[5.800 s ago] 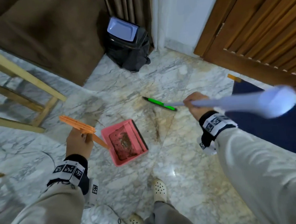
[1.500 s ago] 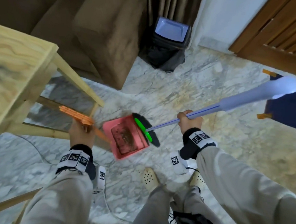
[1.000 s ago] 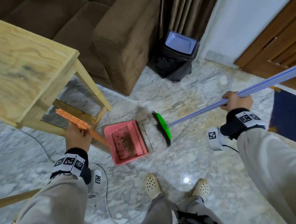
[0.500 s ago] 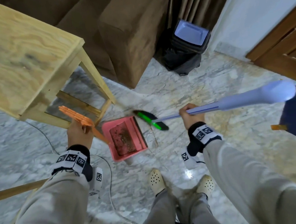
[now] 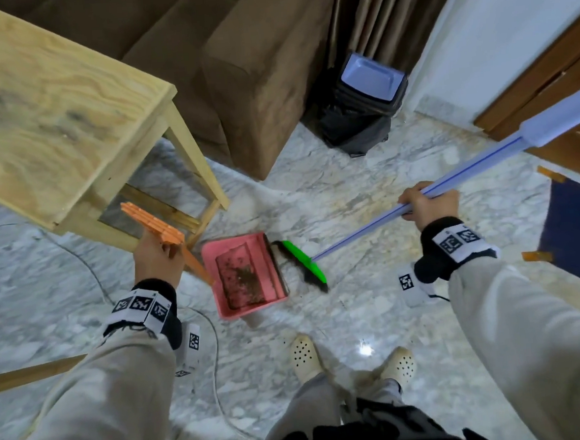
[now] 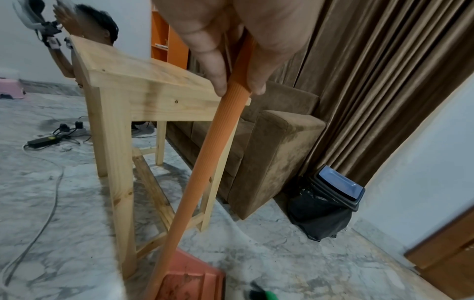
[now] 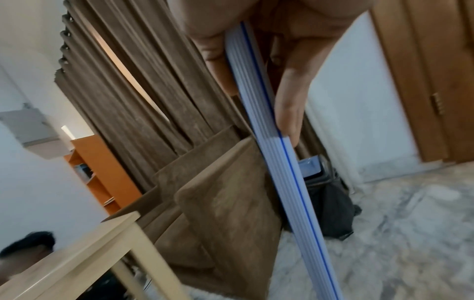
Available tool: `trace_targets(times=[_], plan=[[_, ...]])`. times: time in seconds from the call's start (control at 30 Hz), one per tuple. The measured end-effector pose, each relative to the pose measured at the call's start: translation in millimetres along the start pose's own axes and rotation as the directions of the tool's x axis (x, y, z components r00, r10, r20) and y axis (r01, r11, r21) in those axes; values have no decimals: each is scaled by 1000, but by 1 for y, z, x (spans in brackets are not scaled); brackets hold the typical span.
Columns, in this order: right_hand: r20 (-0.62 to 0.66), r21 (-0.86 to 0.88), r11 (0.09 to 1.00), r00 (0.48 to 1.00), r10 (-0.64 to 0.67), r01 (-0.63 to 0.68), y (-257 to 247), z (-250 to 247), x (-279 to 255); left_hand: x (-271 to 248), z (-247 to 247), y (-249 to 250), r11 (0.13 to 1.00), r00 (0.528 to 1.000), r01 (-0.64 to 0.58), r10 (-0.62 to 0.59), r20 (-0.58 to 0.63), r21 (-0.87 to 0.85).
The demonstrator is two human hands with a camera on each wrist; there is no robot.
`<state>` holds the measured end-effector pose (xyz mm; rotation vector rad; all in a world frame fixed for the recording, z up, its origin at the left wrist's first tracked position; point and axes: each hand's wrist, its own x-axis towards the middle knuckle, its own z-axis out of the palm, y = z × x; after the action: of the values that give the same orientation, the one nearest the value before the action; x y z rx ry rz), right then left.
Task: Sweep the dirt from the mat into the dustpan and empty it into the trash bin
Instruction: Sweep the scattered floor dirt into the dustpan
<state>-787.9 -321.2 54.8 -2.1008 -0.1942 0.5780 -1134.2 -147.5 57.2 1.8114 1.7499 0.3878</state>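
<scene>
Head view: left hand (image 5: 157, 260) gripped orange handle (image 5: 151, 226) of pink dustpan (image 5: 247, 274) on marble floor (image 5: 373, 303); right hand (image 5: 428, 203) clamped broom (image 5: 368, 229), bristles at pan's lip.

Left wrist: trash bin (image 6: 330, 205) beside sofa (image 6: 269, 150).

Right wrist: fingers (image 7: 290, 105) wrapped round broom pole.

You are working over open marble floor (image 5: 365, 194), which is lying bare between the dustpan (image 5: 247, 274) and the bin (image 5: 362, 101), giving a hand a free path there. On your left, the wooden table (image 5: 51, 109) is crowding the dustpan: its near leg (image 5: 197, 164) is standing just beside the pan's back corner, and the orange handle (image 6: 205, 172) is leaning close to it. The sofa arm (image 5: 254, 74) is jutting out just left of the bin, narrowing the way in. A cable (image 5: 215, 345) is trailing across the floor by your left arm.
</scene>
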Motion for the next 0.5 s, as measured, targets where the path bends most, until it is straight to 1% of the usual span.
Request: trace_targets(times=[0.07, 0.13, 0.2, 0.27, 0.33, 0.4, 0.5], plan=[[-90, -10, 1000, 996, -3, 2, -1, -19, 7, -3, -6, 4, 999, 999, -32, 32, 8, -15], [-122, -60, 998, 992, -15, 8, -4, -34, 10, -3, -9, 4, 998, 998, -62, 62, 14, -10], [-159, -110, 994, 987, -21, 4, 0, -44, 9, -2, -8, 1, 998, 998, -64, 64, 24, -7], [-195, -102, 995, 980, -23, 3, 11, -43, 5, -4, -4, -4, 998, 998, -56, 56, 28, -6], [-198, -112, 994, 980, -14, -9, 24, -32, -6, -10, 3, -9, 999, 999, -32, 32, 9, -5], [-160, -116, 993, 987, 19, -38, 34, -13, -17, -13, 8, -13, 1000, 1000, 5, -5, -18, -23], [-100, -68, 991, 989, 107, -114, 42, 20, -33, -9, 11, -20, 999, 999, 39, -40, -27, -14]])
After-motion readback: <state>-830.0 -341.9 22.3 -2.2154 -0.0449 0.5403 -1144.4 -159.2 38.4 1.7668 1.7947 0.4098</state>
